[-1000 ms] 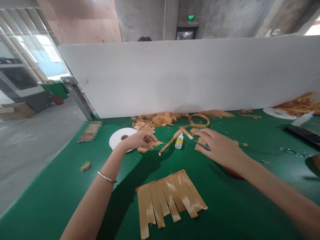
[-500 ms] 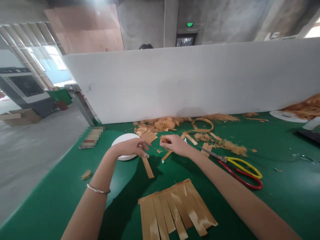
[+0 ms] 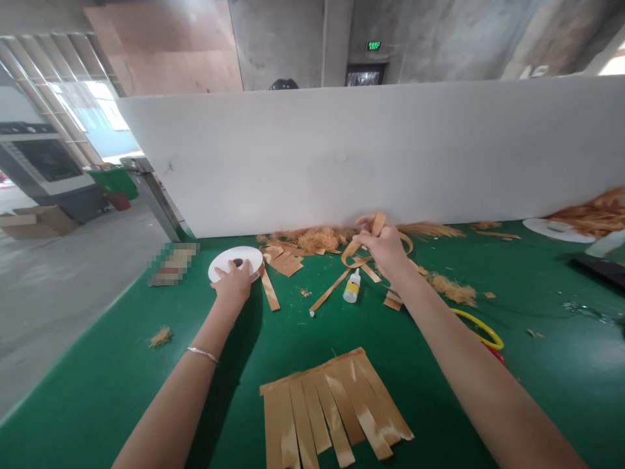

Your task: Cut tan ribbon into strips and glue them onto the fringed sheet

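Note:
My left hand [image 3: 234, 284] lies over the near side of a white spool [image 3: 223, 257], its fingers spread across the face around the centre hole. A tan strip [image 3: 271, 294] runs out from beside the spool. My right hand [image 3: 385, 246] is closed on a curled tan ribbon [image 3: 379, 223], raised near the white board; its loop hangs to the left of the fingers. Below this hand stands a small glue bottle [image 3: 352, 288] with a yellow label. Nearer to me lies a tan piece with a row of overlapping strips [image 3: 336, 404], joined along its far edge.
Scissors with yellow and red handles [image 3: 481, 329] lie partly behind my right forearm. Frayed fibre [image 3: 319, 240] and cut pieces [image 3: 286, 262] line the foot of the white board [image 3: 293, 163]. A blurred flat item [image 3: 173, 264] rests at the table's left edge.
My left hand has moved left and down onto the spool, fingers spreading. My right hand has gone up and right to the curled ribbon and closed on it, uncovering the bottle.

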A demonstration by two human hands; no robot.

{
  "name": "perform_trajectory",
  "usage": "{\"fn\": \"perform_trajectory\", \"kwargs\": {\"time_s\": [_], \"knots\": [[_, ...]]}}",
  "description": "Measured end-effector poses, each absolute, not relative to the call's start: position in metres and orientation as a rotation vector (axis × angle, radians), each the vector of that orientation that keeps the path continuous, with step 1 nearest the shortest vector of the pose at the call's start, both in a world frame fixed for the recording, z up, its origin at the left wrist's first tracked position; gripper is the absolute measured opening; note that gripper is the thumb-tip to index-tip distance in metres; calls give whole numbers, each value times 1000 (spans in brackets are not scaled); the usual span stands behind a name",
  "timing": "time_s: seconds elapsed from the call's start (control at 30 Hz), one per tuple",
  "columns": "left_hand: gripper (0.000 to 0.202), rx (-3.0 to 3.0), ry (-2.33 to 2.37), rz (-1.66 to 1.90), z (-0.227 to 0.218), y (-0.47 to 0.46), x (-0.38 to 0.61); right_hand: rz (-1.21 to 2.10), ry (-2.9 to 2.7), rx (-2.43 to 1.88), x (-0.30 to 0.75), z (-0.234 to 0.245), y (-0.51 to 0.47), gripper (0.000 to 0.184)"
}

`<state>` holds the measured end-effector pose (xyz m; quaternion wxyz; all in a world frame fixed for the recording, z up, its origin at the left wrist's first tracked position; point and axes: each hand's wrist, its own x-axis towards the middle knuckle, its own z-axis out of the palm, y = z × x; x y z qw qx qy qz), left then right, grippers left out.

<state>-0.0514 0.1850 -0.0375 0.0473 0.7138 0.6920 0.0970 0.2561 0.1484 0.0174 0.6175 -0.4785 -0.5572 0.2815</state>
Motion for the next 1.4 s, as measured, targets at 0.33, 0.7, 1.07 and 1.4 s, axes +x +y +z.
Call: {"fn": "perform_trajectory", "kwargs": {"time_s": [0.33,0.7,1.07,1.4], "knots": [[33,2197,1905,635,-11,185,-51,701,-1381,-1063,242,22,141,35],[49,1752,713,801,29,125,39,1036,-1763,-797,220,35,111,39],[21,1642,886,620,30,127,28,653,-1659,-1040,235,38,119,24],[21,1532,802,648,37,117,35,721,-1728,-1033,217,39,106,23]]}}
